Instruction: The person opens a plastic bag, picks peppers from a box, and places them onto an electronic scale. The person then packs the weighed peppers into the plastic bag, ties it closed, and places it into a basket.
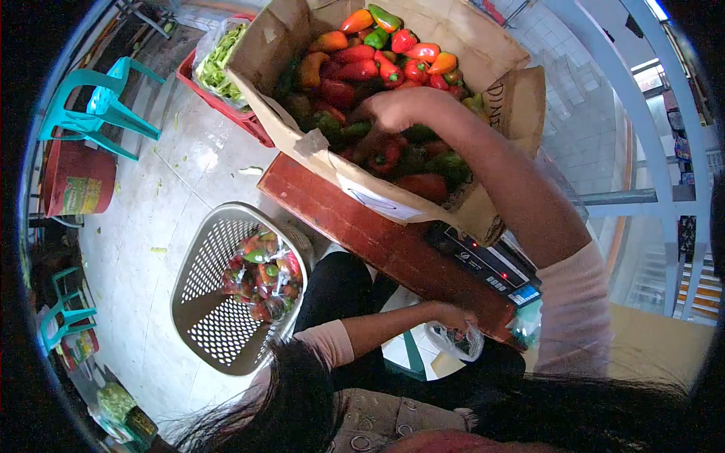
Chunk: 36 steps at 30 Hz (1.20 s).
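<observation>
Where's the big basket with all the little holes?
In the head view, the basket is on the floor at the left, beside the person's leg, with bagged peppers inside.

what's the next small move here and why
I'd say lift a pepper or two with the right hand toward the small plastic bag. That hand is already down among the peppers in the cardboard box, the left hand holds the bag, and bagged peppers lie in the basket, so bagging more seems sensible.
</observation>
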{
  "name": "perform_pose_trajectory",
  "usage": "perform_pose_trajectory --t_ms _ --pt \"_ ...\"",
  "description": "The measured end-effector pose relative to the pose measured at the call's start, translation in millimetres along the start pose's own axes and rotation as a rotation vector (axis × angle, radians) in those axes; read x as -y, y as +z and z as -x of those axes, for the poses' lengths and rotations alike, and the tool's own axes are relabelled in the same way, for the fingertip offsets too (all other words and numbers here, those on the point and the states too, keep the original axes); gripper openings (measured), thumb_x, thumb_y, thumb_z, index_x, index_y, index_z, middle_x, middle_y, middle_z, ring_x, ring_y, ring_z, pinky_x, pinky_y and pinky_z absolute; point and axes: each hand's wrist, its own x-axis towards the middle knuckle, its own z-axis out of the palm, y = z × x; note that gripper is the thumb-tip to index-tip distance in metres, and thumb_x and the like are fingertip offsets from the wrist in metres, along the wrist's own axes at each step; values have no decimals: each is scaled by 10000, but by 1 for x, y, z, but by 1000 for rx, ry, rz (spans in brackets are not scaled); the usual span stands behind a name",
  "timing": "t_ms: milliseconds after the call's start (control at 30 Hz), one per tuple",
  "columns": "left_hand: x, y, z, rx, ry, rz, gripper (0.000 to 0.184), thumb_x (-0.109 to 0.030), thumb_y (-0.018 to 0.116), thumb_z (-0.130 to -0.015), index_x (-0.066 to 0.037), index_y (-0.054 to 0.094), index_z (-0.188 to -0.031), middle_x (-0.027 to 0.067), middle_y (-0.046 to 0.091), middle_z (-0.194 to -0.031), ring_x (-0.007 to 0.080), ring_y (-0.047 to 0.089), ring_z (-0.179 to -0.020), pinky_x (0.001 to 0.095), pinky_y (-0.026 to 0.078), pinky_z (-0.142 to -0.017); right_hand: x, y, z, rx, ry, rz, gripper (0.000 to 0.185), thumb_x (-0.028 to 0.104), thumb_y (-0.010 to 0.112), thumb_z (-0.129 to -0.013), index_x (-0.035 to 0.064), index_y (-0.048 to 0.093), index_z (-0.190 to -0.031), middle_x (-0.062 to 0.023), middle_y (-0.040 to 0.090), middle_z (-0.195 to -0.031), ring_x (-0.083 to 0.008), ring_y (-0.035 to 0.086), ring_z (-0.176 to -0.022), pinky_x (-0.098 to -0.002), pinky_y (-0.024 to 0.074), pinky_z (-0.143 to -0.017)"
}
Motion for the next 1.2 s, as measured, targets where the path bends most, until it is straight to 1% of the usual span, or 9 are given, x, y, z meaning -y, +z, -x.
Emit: perform_pose_trajectory --t_ms 100,167,367,467,567,600,767,900,1200 --pt "-1 -1 1 -26 14 -57 384 -157 529 -777 -48 510 -1145 71 603 -878 179 555 -737 336 456 -617 27 2 13 -118 94 28 481 360 678 -703 80 616 -1089 -139 658 -953 -251 639 -822 -390 499 -697" --pt "5 0 -2 -20 18 -69 377 -152 530 -773 -48 516 -1134 69 603 -868 177 549 -724 329 450 -603 -2 34 -30 -436 -89 104 333 314 633 -708 70 671 -932 -134 655 -903 -273 640 -810 -388 502 -657" --pt "8 -3 -6 -29 74 -72 347 -143 536 -766 -44 535 -1099 56 606 -797 164 527 -638 314 423 -531 0 42 -25 -606 -378 199 269 242 611 -713 64 664 -908 -158 642 -853 -300 631 -754 -379 501 -644" --pt "28 -4 -22 -10 140 -40 330 -153 542 -777 -40 543 -1086 53 610 -766 158 526 -617 315 416 -514 -6 34 -6 -545 -356 -90 235 237 587 -732 46 640 -859 -153 629 -729 -304 632 -677 -409 519 -619" --pt "14 -1 -15 -69 91 -72 317 -161 550 -784 -38 550 -1076 55 609 -765 155 533 -625 316 419 -519 7 -12 34 -442 -41 -118 309 329 653 -721 71 642 -891 -97 628 -669 -230 622 -548 -343 517 -484" --pt "20 -1 -19 -93 97 -160 312 -164 553 -786 -39 552 -1071 57 607 -777 154 538 -633 315 423 -526 13 -25 61 -480 45 -444 411 433 699 -698 77 639 -894 -53 622 -659 -168 603 -499 -281 493 -405" --pt "37 -3 -32 -77 229 -300 313 -189 574 -773 -39 575 -1048 60 620 -807 192 572 -692 347 450 -577 -1 -31 181 -1301 -137 -538 435 428 671 -776 59 604 -996 -30 602 -706 -118 607 -562 -237 504 -461" --pt "2 2 -12 -121 175 -459 346 -212 597 -757 -32 584 -1051 65 636 -851 221 586 -782 384 466 -649 -9 27 260 -1079 774 -457 447 457 697 -744 44 625 -899 -47 593 -619 -115 548 -426 -254 437 -383" --pt "13 7 -23 -9 36 -250 407 -95 583 -667 4 570 -1061 97 639 -851 240 585 -771 380 466 -641 -90 189 255 -782 878 -733 363 370 690 -754 44 635 -905 -60 569 -606 -154 532 -379 -291 430 -319"
